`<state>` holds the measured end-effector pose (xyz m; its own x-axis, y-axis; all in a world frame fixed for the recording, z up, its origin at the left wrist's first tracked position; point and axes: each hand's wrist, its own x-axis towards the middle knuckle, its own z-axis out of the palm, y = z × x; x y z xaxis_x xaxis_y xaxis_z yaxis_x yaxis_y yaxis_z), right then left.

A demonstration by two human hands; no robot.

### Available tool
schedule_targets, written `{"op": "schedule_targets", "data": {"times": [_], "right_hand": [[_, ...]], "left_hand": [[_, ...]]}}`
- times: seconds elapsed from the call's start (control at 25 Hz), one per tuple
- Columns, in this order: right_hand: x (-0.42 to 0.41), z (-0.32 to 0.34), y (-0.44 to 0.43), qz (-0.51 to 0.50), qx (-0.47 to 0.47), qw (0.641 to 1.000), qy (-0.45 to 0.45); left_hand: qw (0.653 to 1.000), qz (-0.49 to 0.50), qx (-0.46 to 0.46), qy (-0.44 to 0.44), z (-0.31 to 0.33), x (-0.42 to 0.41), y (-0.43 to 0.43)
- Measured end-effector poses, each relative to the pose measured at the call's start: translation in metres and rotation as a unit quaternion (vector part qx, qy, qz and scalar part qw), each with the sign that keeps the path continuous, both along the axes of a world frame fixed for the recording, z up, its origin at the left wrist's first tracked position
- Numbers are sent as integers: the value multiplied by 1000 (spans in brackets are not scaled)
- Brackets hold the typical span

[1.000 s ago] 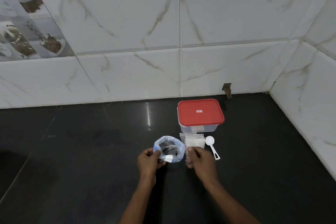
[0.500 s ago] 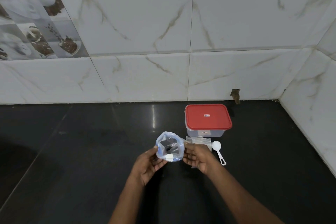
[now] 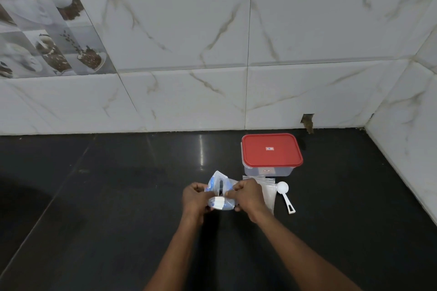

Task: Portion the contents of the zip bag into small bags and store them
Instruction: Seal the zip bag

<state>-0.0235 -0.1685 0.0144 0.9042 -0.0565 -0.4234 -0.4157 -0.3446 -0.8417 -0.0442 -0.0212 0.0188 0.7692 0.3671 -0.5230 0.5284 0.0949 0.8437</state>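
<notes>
1. Zip bag (image 3: pixel 221 192), clear with blue trim, is seen from the head view gripped at both sides of its mouth, held just above the black bench (image 3: pixel 106 196) near its middle. The left hand (image 3: pixel 196 198) is closed on the bag's left edge and the right hand (image 3: pixel 248 197) on its right edge, each pinching the plastic.

2. A second ago the right hand was resting on the stack of small bags (image 3: pixel 268 192) while only the left touched the zip bag; it has since been brought across, and the bag's round gaping mouth has been drawn into a narrower slit between the two fists. This is judged to be the bag being readied at its mouth for scooping, with no portion yet moved.

3. The red-lidded container (image 3: pixel 272 151) is shown shut behind the hands, the small bags lying flat just in front of it and the white scoop (image 3: pixel 285 195) just beside them, untouched.

4. The zip bag's contents cannot be made out; only a dark patch and a white label on the front are seen through the film. The fingertips are hidden behind knuckles and plastic, so the exact grip points cannot be told. The near edge of the small bags is covered by the right wrist, and their number cannot be counted. Whether the container holds anything cannot be seen.
</notes>
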Motion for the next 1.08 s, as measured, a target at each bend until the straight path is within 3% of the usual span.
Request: {"op": "schedule_targets", "data": {"times": [0.16, 0.32, 0.44, 0.52, 0.6, 0.68, 0.76, 0.84, 0.96, 1.08], "right_hand": [[1, -6, 6, -19, -199, 974, -105], [-4, 3, 5, 26, -303, 945, -121], [-3, -2, 2, 43, -327, 937, -117], [1, -7, -1, 28, -246, 964, -101], [6, -6, -9, -29, -23, 999, -38], [6, 7, -18, -14, 210, 977, 41], [11, 13, -31, 6, 340, 936, 94], [18, 15, -41, -8, 388, 915, 107], [20, 11, -50, -19, 341, 935, 90], [19, 10, -43, -23, 254, 965, 61]], "left_hand": [[959, 12, 283, 20, 9, -3, -6], [916, -22, 401, -14, 11, -6, -15], [901, -48, 431, 1, 8, -8, -15], [906, -47, 420, 2, 4, -9, -9], [918, -48, 392, -19, 5, -8, -2], [928, -64, 363, -48, 8, -3, 6], [944, -88, 314, -53, 12, 2, 14], [972, -104, 208, -36, 13, 7, 25], [997, -82, 0, -7, 23, 2, 31], [997, -77, -19, -12, 28, 0, 25]]}}
